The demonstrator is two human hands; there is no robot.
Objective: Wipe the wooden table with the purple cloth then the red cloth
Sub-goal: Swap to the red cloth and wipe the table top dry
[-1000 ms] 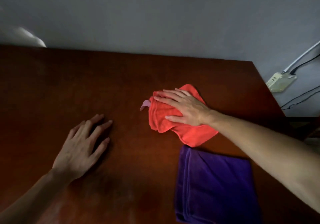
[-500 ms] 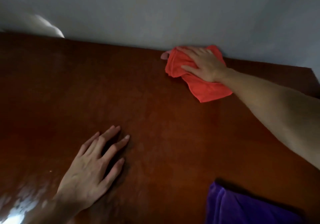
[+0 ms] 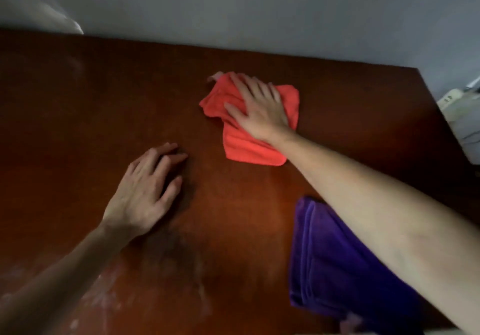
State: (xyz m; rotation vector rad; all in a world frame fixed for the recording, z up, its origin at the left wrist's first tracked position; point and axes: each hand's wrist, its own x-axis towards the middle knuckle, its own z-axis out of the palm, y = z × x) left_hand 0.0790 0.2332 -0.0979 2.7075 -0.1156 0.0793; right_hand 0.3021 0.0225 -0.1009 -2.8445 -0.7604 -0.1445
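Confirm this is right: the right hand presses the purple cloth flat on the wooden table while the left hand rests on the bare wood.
Not quite. The head view shows the right hand pressing the red cloth, not the purple cloth, which lies untouched nearer the person. The left hand does rest on the wooden table.

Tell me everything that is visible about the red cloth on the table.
The red cloth is a soft, towel-like fabric of bright orange-red colour, crumpled and loosely folded, not spread out. A small pale tag shows at its far left corner. It lies flat on the wooden table, toward the far right part. The right hand presses on it with straight, spread fingers, covering its middle. The purple cloth lies apart from it, nearer the person.
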